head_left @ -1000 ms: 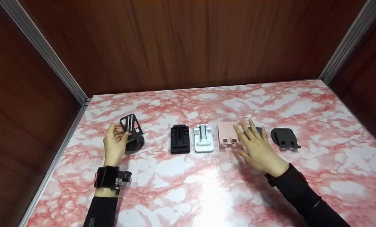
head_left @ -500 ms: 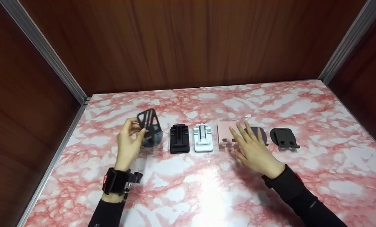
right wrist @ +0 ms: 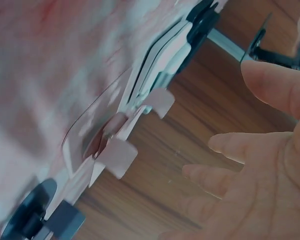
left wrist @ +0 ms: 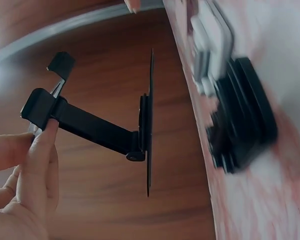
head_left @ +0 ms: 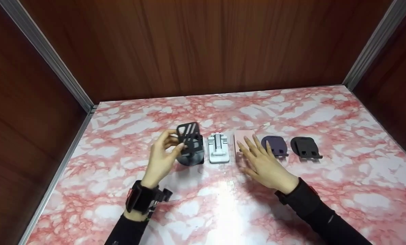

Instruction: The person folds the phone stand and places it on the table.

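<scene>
My left hand (head_left: 162,157) pinches a black phone stand (left wrist: 95,127) by the edge of its slotted holder plate. Its arm and flat round base hang off the table in the left wrist view, above a folded black phone stand (left wrist: 247,107). That folded stand is mostly hidden behind the held one in the head view. My right hand (head_left: 266,166) hovers with fingers spread and straight, overlapping the pink phone stand (head_left: 242,136). In the right wrist view its palm is apart from the pink stand's curved lips, and it holds nothing.
A white folded phone stand (head_left: 219,154) lies left of the pink one. Purple (head_left: 272,141) and black (head_left: 307,146) round-based stands lie to the right. Dark wooden panels (head_left: 203,47) wall the back and sides of the marbled table (head_left: 196,217).
My left hand has carried the black phone stand rightward from the left of the row to over the folded black one. My right hand has drifted slightly left, uncovering the purple stand.
</scene>
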Available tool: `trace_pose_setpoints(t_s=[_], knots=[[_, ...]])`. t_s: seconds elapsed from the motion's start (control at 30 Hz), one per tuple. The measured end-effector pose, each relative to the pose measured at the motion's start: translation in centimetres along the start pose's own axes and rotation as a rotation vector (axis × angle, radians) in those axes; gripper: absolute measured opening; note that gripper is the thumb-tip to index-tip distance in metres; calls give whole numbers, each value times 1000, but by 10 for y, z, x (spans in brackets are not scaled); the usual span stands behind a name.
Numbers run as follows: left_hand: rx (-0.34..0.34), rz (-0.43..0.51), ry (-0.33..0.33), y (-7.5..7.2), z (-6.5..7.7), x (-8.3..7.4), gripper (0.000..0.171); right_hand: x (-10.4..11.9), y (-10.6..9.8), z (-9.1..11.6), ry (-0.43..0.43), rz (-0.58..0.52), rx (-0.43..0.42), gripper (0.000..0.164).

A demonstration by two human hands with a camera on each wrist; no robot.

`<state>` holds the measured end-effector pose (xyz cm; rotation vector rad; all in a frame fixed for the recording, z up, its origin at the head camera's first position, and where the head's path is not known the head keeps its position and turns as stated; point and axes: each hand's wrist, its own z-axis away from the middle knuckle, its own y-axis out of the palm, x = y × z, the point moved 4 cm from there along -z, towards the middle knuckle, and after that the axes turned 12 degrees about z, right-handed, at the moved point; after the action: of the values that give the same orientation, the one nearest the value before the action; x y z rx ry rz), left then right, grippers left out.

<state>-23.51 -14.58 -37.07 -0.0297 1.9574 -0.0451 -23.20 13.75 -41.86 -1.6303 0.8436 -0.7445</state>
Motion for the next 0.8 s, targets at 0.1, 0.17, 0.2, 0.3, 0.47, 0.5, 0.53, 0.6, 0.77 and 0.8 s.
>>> trace_pose_setpoints(t_s=[0.1,0.17,0.2,0.3,0.47,0.5,0.53,0.6,0.77,0.8], knots=[[40,13,12,11,-2,-5,30,4,1,-2,-17,-19,0,71],[57,23,12,18,-4,-8,30,7,1,-3,-25,-57,9,70],[67,28,10,21,-5,-10,30,7,2,-4,-26,-91,12,70],[99,49,9,32,-7,-15,31,9,1,-6,-19,-233,25,68],[160,100,5,51,-9,-18,31,9,-1,-7,-28,-546,91,63],[169,107,-2,55,-8,-18,31,9,-1,-7,-32,-633,118,62],[177,115,-9,58,-8,-18,30,8,0,-7,-21,-722,151,61],[193,136,-21,63,-6,-19,30,7,2,-6,11,-911,209,60],[236,172,-52,76,1,-32,33,2,9,-6,147,-1295,273,62],[246,170,-60,78,3,-35,33,2,10,-7,149,-1350,275,61]])
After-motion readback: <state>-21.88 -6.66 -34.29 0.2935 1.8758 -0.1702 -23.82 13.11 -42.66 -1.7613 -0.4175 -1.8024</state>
